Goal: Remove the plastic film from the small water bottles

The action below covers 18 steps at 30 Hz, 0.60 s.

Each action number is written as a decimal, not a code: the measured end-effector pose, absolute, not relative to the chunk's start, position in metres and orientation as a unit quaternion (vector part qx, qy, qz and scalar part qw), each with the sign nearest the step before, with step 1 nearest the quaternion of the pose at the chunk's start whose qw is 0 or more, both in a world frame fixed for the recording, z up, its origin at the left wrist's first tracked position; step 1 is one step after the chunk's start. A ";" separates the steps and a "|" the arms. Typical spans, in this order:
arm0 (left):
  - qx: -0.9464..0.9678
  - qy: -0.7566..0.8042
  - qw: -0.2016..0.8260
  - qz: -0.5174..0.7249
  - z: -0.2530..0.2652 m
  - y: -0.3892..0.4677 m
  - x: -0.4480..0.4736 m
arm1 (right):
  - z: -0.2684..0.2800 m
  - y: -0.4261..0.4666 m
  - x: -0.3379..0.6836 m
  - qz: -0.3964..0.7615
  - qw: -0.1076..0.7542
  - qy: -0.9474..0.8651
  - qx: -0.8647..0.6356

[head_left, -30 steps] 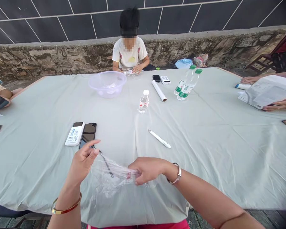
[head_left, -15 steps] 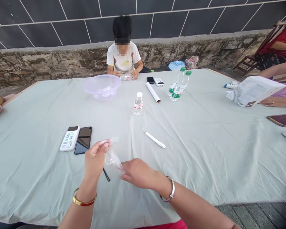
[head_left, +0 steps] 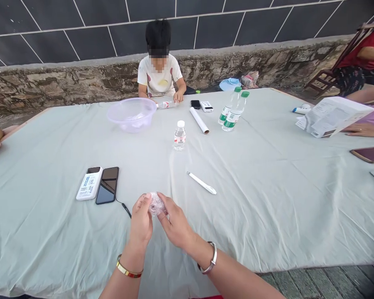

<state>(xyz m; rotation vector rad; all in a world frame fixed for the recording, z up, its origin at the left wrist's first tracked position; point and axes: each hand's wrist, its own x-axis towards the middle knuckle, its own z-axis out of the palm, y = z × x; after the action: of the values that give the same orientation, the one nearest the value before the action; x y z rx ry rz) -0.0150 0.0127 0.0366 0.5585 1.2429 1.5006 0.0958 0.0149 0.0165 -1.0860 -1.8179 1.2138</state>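
Observation:
Between my two hands is a crumpled ball of clear plastic film [head_left: 156, 204], held just above the cloth near the front edge. My left hand [head_left: 142, 218] grips its left side, thumb on top. From the right, my right hand [head_left: 175, 222] has its fingers wrapped against the same film. Left of my hands lie a white power bank [head_left: 89, 184] and a black phone [head_left: 107, 185] side by side, a thin strap trailing from the phone. A white utility knife [head_left: 201, 183] rests to the right, and a small water bottle [head_left: 180, 136] stands upright beyond.
A pale cloth covers the table [head_left: 268, 195]. Farther back are a purple basin [head_left: 132, 116] with clear plastic inside, a white roll [head_left: 199, 120] and two green-capped bottles [head_left: 232, 114]. A person [head_left: 160, 74] sits opposite with a bottle. A white box [head_left: 336, 116] stands at right by another person's hand.
My hands have come together, and the film, stretched loosely between them before, is now bunched into a ball. The person opposite has shifted the bottle in their hands.

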 end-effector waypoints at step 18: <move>0.185 0.525 0.595 0.580 0.014 0.031 -0.041 | 0.002 0.032 0.119 0.402 0.284 -0.739 -0.460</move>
<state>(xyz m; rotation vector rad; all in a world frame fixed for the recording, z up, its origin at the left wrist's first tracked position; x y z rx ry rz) -0.0409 0.0305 0.0141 0.4296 1.2188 1.3461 0.1192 0.0316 0.0024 -1.2317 -1.9764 1.0757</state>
